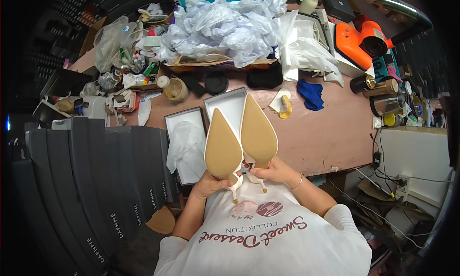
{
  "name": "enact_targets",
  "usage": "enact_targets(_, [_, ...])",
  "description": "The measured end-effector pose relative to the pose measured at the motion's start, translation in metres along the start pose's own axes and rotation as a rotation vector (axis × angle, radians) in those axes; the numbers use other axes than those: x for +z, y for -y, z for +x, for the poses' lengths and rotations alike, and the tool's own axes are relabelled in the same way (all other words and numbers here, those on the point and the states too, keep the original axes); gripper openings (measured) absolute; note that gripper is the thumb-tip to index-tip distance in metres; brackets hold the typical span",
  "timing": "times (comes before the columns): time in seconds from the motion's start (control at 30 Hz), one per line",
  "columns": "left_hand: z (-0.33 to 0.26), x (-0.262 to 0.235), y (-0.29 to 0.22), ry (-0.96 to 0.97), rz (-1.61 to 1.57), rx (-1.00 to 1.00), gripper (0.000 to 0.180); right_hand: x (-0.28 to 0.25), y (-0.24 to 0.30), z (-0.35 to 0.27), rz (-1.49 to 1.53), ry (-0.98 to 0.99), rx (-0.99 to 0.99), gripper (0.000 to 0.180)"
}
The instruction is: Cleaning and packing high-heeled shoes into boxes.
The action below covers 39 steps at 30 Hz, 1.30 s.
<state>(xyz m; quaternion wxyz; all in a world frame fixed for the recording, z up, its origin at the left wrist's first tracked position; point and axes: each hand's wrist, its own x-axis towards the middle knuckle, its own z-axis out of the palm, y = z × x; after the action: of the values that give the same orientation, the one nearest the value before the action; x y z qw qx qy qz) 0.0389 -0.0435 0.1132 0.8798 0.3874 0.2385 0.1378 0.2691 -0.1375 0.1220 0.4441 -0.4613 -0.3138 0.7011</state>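
A pair of white high-heeled shoes is held up in front of my chest, tan soles turned toward me and pointed toes away. My left hand (209, 184) grips the left shoe (223, 149) near its heel. Fingers of my right hand (279, 172) are closed round the rear of the right shoe (259, 130). The slim heels point down toward my shirt. Behind the shoes lie an open grey box (184, 114) with crumpled white tissue paper (188, 144) in it and a second shallow grey tray (224, 100), partly hidden by the shoes.
The brown tabletop (326, 142) bears a blue cloth (310, 95), a jar (175, 90) and a yellow-stained pad (285, 107). A heap of thin white wrapping (225, 29) stands at the back, an orange device (352, 45) at back right. Dark shoe boxes (88, 166) are stacked at left.
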Motion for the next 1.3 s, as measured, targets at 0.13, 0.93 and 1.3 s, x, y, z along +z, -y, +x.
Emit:
enact_targets(0.13, [0.006,-0.001,-0.002,0.026,-0.011,0.008,0.049,0.000,0.004,0.002,-0.031,-0.026,0.012,0.041])
enact_targets(0.93, [-0.016,-0.038,-0.008,-0.345,0.195,-0.077,0.039,0.000,-0.012,0.024,-0.044,-0.051,-0.087,0.035])
enact_targets(1.3, [0.077,-0.008,-0.050,-0.112,-0.545,0.208,0.066,0.044,0.007,0.042,-0.255,0.374,-0.008,0.043])
